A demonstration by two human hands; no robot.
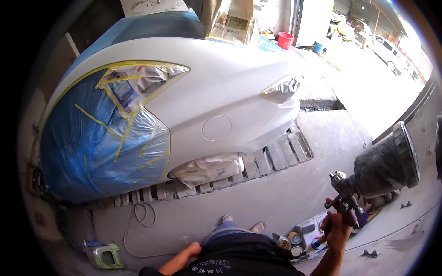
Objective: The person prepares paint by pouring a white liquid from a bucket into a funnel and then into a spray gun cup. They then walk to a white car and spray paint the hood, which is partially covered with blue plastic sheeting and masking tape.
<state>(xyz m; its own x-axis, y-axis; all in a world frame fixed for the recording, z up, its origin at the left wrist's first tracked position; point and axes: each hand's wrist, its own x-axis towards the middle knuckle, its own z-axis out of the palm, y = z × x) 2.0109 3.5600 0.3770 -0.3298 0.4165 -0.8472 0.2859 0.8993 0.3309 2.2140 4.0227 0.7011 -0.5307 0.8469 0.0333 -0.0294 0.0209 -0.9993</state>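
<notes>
My right hand (336, 225) grips a spray gun (345, 198) with a large dark, paint-dusted cup (382, 163), raised at the right. My left hand (191, 250) is closed on a grey hose (209, 237) at my waist. In front of me stands a white car body (216, 96), side on. Its window and door openings are covered with blue plastic sheet (83, 147), yellow tape and newspaper (129, 94); silver material covers the lamp (281, 90), and wrinkled covering wraps the wheel (207, 170).
A slatted grate (285, 149) runs under the car. Coiled hose (145, 214) and a green panel (105, 257) lie at lower left. Cans (294, 238) stand by my right. A red bucket (285, 40), blue bucket (317, 47) and white van (386, 53) are farther back.
</notes>
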